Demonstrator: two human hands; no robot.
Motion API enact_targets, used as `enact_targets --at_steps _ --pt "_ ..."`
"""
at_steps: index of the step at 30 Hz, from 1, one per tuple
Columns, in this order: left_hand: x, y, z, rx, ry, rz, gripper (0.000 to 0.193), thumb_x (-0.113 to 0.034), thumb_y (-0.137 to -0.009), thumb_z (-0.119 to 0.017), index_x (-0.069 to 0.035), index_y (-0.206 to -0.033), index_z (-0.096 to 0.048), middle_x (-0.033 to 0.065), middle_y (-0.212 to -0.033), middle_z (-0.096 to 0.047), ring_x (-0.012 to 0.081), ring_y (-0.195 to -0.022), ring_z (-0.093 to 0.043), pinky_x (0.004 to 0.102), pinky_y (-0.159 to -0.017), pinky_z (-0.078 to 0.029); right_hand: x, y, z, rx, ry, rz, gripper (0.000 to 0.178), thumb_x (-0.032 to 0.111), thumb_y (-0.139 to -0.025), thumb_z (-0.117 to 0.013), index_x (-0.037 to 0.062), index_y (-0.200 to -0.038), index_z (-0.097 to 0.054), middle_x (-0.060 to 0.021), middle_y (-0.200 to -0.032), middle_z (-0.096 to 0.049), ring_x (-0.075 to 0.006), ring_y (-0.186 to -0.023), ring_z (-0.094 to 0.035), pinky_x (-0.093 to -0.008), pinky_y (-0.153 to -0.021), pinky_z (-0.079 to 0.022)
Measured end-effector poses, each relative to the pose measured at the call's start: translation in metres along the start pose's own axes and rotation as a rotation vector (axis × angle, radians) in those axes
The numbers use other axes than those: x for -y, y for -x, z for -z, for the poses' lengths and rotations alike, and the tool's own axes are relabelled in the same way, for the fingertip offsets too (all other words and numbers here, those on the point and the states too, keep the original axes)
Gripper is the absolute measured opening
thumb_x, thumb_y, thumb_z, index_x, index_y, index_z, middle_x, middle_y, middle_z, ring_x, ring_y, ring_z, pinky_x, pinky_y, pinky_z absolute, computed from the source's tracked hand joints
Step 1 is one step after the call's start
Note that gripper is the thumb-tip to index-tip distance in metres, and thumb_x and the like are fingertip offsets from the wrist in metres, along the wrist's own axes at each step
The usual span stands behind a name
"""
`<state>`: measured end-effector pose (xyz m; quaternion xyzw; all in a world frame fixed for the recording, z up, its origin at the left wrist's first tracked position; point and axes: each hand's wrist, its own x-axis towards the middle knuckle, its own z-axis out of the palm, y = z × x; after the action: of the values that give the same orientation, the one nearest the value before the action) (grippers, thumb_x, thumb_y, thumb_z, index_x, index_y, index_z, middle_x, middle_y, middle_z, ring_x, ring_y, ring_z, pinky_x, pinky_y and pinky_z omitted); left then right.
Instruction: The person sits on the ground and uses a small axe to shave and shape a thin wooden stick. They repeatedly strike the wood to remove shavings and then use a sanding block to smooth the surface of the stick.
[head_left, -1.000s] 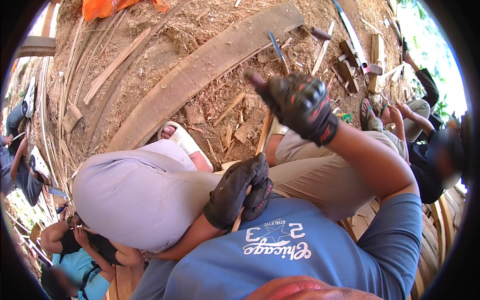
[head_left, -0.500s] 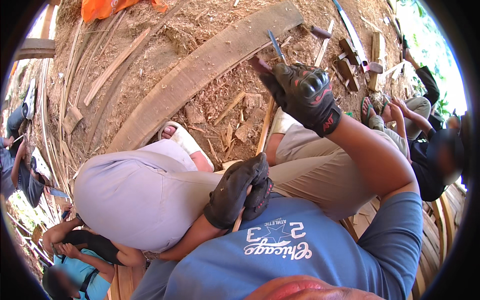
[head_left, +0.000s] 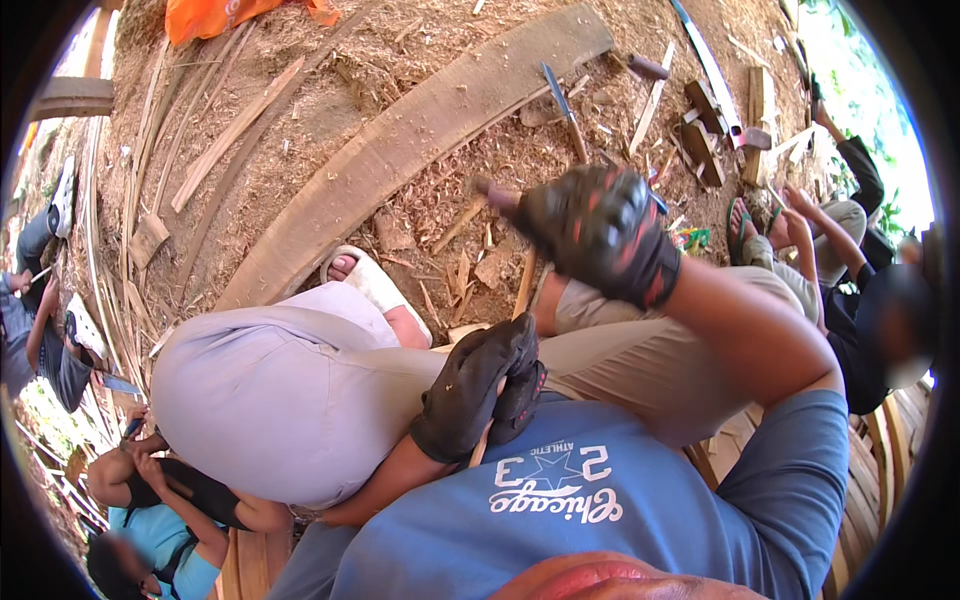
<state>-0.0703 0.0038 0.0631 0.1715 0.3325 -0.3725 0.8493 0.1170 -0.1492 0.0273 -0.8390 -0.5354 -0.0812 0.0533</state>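
My left hand (head_left: 475,385), in a black glove, is closed around a thin wooden stick (head_left: 525,287) close to my belly. The stick comes out above the fist and again below it, against my blue shirt. My right hand (head_left: 595,232), also gloved in black, is raised over my right knee and blurred by motion. It grips a tool with a dark brown end (head_left: 497,196) that points left; the rest of the tool is hidden by the fist. Beyond this hand, a blue-bladed tool with a brown handle (head_left: 567,112) lies on the ground.
A long curved plank (head_left: 400,150) crosses the shavings-covered ground. Wooden blocks (head_left: 703,150), a long blade (head_left: 705,60) and a short dark handle (head_left: 648,67) lie at the far right. Long strips lie left. Other people sit at right (head_left: 880,310) and lower left (head_left: 180,535).
My right hand has come down and nearer to me with the tool, uncovering the handle of the blue-bladed tool. My left hand stays in place on the stick.
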Motion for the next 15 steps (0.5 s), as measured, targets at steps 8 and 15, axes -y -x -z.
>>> enact_targets --at_steps 8,15 --pt "-0.002 0.000 -0.001 -0.010 0.019 -0.036 0.044 -0.045 -0.111 -0.047 -0.013 -0.081 -0.052 -0.0001 -0.052 -0.041 0.0111 -0.039 -0.034 0.0289 -0.039 -0.025 0.005 0.013 -0.004 0.032 0.111 0.086 0.023 0.030 -0.101 -0.067 0.0176 -0.083 -0.061 -0.0011 -0.057 -0.051 -0.0172 -0.050 -0.055 -0.0316 -0.047 -0.038" --pt "0.004 0.002 0.001 0.061 -0.036 -0.044 0.043 -0.043 -0.112 -0.044 -0.013 -0.083 -0.052 0.0002 -0.055 -0.043 0.0094 -0.040 -0.033 0.0263 -0.039 -0.024 -0.094 0.011 -0.003 0.117 -0.156 -0.641 0.022 0.021 -0.105 -0.053 0.0085 -0.112 -0.069 -0.0147 -0.084 -0.074 -0.0316 -0.068 -0.071 -0.0432 -0.065 -0.056"
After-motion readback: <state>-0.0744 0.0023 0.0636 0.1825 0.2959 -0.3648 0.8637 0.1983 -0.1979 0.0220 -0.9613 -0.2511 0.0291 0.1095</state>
